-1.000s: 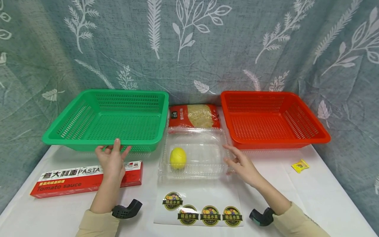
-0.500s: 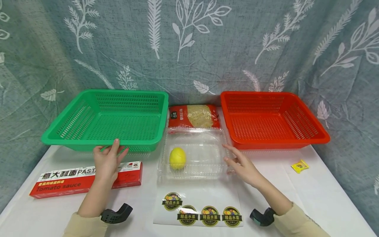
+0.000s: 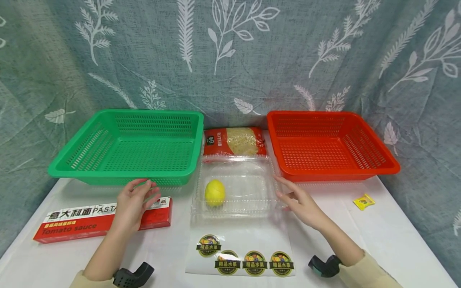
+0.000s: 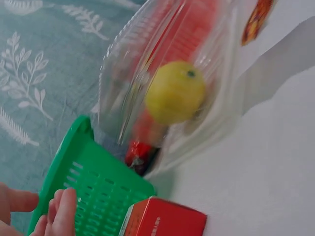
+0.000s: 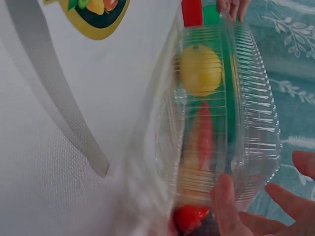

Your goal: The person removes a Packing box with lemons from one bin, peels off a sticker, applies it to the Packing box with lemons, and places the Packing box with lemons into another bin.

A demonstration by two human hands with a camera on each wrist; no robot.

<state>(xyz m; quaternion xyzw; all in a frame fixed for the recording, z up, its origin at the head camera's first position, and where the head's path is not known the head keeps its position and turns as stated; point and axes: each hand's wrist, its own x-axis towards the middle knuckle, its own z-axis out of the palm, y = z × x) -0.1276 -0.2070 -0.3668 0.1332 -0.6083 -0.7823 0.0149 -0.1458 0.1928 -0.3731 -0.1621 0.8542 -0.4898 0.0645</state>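
Observation:
A yellow lemon [image 3: 215, 193] lies in the left part of a clear plastic clamshell box [image 3: 245, 190], which has its lid down. My right hand [image 3: 304, 206] is at the box's right side, with fingertips right at its edge and fingers loosely spread. In the right wrist view, the fingers [image 5: 226, 206] overlap the end of the box. My left hand [image 3: 131, 206] holds nothing and hovers over a red and white pasta box [image 3: 86, 224], hiding part of its print. Its relaxed fingers are just in front of the green basket [image 3: 122, 175].
A red basket [image 3: 335, 175] stands at the back right, and a bag of pasta [image 3: 239, 141] lies behind the clear box. In front is a sheet of round fruit stickers [image 3: 239, 228]. A small yellow wrapped candy [image 3: 363, 201] lies at right.
My left hand has left the green basket's front rim, drawing back toward me and slightly left. The right hand stays by the clear box, shifted slightly to the right.

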